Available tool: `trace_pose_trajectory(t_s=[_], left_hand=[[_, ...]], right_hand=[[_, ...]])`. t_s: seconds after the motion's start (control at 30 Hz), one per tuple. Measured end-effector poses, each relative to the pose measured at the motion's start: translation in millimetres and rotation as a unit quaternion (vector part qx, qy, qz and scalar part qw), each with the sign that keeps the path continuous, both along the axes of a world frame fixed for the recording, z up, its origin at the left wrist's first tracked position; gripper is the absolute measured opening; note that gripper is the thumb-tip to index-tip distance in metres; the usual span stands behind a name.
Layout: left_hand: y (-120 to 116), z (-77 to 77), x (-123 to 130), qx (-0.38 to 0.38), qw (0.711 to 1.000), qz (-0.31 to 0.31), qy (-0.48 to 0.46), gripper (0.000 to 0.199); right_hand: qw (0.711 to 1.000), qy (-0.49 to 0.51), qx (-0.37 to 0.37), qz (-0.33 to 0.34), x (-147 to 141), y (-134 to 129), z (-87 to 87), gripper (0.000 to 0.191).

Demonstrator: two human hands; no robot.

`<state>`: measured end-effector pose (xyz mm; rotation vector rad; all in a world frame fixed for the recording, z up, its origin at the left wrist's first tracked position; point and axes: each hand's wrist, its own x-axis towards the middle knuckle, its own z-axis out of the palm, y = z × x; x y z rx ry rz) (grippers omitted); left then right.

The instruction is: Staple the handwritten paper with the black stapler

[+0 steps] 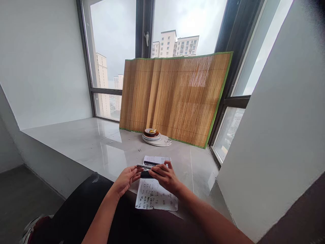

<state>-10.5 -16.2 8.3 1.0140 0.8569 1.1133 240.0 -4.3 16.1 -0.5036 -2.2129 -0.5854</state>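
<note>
A black and metal stapler (145, 174) is held between my hands above the windowsill, its parts spread apart. My right hand (166, 177) is wrapped round its right end and body. At the left end, the fingers of my left hand (127, 179) pinch a thin metal part of it. Whether a strip of staples lies inside is too small to make out. Beneath both hands lies a creased sheet of paper (157, 200) with handwriting, overhanging the sill's front edge. My fingertips are partly hidden behind the stapler.
A stack of plates (151, 136) stands on the pale tiled windowsill (76, 135). Behind it, a bamboo mat (175, 98) with green edging leans against the window. Small metal bits (139, 150) lie on the tiles. A white wall (269, 128) bounds the right side.
</note>
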Motion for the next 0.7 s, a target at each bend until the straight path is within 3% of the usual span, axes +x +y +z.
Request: trace_pose_trajectory(t_s=[0.27,0.7], left_hand=[[-0.9,2.0,0.0,0.002,0.999,-0.005,-0.045,0.021],[3.0,-3.2,-2.3,0.002,0.999,-0.001,-0.045,0.022]], right_hand=[[0.999,-0.006,0.037,0.013,-1.3,-0.5,1.7,0.024],[1.0,-0.01,0.018,0.006,0.6,-3.3,4.5,0.027]])
